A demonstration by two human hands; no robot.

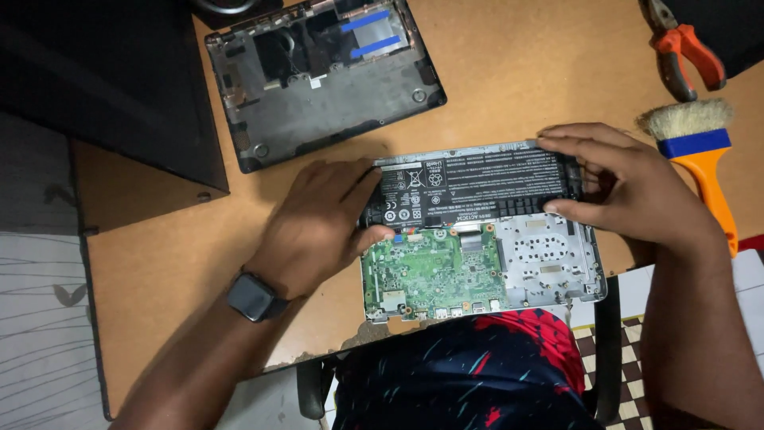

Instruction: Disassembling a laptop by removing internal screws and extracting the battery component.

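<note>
An opened laptop base (549, 263) lies at the table's near edge, its green circuit board (434, 271) exposed. A long black battery pack (477, 187) with a white-printed label sits along its far side. My left hand (318, 223), with a dark watch on the wrist, grips the battery's left end. At the battery's right end my right hand (629, 187) holds it with fingers curled over the top and front edges.
The removed dark bottom cover (334, 95), with blue tape strips, lies at the far middle of the brown table (175, 255). An orange-handled brush (700, 155) and orange pliers (684, 52) lie at the right. A black box (111, 87) stands far left.
</note>
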